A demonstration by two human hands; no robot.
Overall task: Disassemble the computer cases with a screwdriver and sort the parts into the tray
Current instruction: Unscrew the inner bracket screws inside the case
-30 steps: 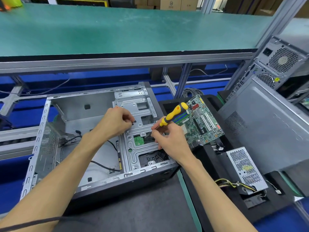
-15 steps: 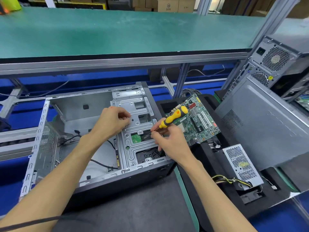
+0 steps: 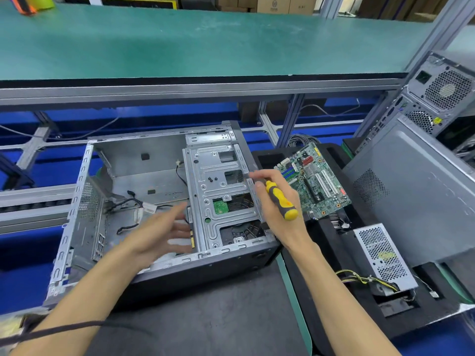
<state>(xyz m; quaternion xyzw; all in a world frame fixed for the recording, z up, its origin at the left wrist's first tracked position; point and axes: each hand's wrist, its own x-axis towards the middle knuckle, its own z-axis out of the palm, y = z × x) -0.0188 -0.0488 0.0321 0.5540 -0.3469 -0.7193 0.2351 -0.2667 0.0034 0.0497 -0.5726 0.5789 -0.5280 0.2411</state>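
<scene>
An opened grey computer case (image 3: 84, 201) lies on its side in front of me. Its metal drive cage (image 3: 221, 186) fills the right part, with two small black screws (image 3: 212, 179) standing on top. My right hand (image 3: 276, 201) grips a yellow and grey screwdriver (image 3: 281, 201) at the cage's right edge, handle end pointing toward me. My left hand (image 3: 164, 229) hovers with straight fingers inside the case, just left of the cage, holding nothing. A black foam tray (image 3: 359, 317) to the right holds a green motherboard (image 3: 313, 181) and a perforated power supply (image 3: 383, 255).
A grey side panel (image 3: 416, 191) leans over the tray's right side. Another computer case (image 3: 442, 93) stands at the far right. A green-topped shelf (image 3: 180, 42) runs above the bench. Loose black cables (image 3: 128, 204) lie inside the open case. A dark mat (image 3: 205, 317) covers the bench in front.
My left hand left the top of the drive cage and dropped, open, into the case. My right hand turned the screwdriver so its handle now points toward me.
</scene>
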